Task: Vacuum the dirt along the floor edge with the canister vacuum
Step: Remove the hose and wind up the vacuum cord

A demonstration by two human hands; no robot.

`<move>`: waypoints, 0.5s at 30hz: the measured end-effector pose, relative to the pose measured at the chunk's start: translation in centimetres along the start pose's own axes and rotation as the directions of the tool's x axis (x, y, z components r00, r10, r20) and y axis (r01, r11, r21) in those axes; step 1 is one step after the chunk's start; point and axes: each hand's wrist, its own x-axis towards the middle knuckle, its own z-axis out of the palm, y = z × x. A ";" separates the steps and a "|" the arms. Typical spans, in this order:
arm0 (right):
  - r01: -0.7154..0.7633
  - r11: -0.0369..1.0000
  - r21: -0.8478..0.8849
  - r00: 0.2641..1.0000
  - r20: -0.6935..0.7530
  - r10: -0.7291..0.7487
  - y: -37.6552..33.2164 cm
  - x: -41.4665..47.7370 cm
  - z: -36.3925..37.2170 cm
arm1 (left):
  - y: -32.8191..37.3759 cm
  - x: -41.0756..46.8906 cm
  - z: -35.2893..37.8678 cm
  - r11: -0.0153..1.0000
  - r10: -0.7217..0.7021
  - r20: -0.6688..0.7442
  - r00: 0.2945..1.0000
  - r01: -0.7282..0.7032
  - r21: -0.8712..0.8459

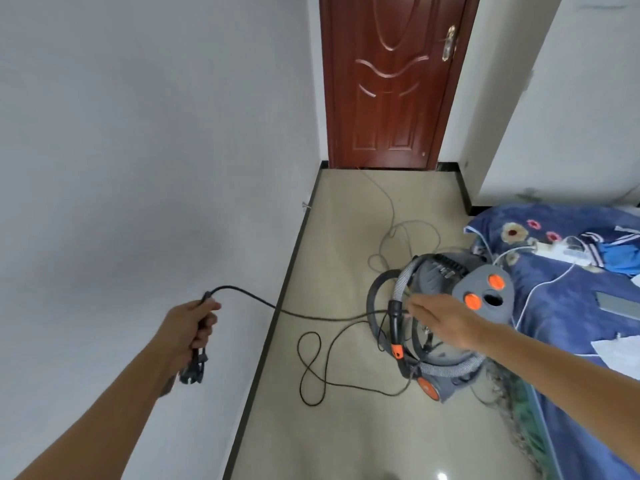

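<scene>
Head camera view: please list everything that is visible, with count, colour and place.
canister vacuum: 1, grey and orange, on floor
hose: 1, grey, looped round vacuum
power cord: 1, black, looping over floor
plug: 1, black, lower left
door: 1, red-brown, shut, far end
bed cover: 1, blue floral, right
power strip: 1, white, on bed cover
left hand: 1, grips cord above plug
right hand: 1, open, at hose handle

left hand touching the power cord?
Touching. Head view: the left hand grips the black power cord, its plug hanging below the fist.
</scene>
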 end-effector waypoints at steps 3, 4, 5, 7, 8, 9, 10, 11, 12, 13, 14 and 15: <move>0.261 0.964 0.052 0.965 -0.009 -0.261 -2.6 2.8 -2.8 | 1.9 1.3 5.8 1.000 0.010 0.071 0.997 -0.011 0.011; 0.282 0.953 0.114 0.959 -0.026 -0.281 -3.3 3.7 -3.7 | 2.5 1.4 7.6 1.000 0.005 0.101 0.995 -0.006 0.016; 0.291 0.940 0.178 0.957 -0.046 -0.288 -3.8 4.5 -4.4 | 3.1 1.4 9.4 1.000 -0.002 0.138 0.990 -0.001 0.024; 0.310 0.912 0.269 0.951 -0.072 -0.302 -5.0 5.9 -5.6 | 3.8 1.2 12.5 0.999 -0.010 0.227 0.974 -0.001 0.047; 0.318 0.902 0.291 0.948 -0.084 -0.307 -5.5 6.7 -6.2 | 4.0 1.2 13.8 0.999 -0.018 0.273 0.962 0.005 0.047; 0.316 0.900 0.300 0.949 -0.103 -0.298 -5.7 7.6 -6.6 | 4.2 1.2 15.1 0.999 -0.032 0.320 0.947 0.021 0.038; 0.305 0.900 0.312 0.952 -0.127 -0.279 -5.7 8.4 -7.0 | 4.3 1.2 16.3 0.999 -0.052 0.365 0.930 0.046 0.026; 0.286 0.899 0.331 0.956 -0.161 -0.245 -5.6 9.3 -7.4 | 4.6 1.3 17.2 0.997 -0.077 0.407 0.910 0.075 0.020; 0.258 0.899 0.355 0.961 -0.192 -0.200 -5.3 9.9 -7.7 | 4.8 1.4 17.8 0.994 -0.104 0.445 0.890 0.105 0.022; 0.223 0.895 0.387 0.966 -0.212 -0.149 -4.7 10.5 -8.0 | 5.0 1.7 18.3 0.991 -0.126 0.478 0.869 0.130 0.024; 0.192 0.885 0.425 0.971 -0.214 -0.107 -4.0 10.9 -8.3 | 5.3 2.0 18.6 0.988 -0.143 0.512 0.847 0.156 0.018; 0.169 0.871 0.462 0.976 -0.199 -0.084 -3.1 11.1 -8.4 | 5.6 2.4 18.7 0.984 -0.155 0.541 0.827 0.178 0.011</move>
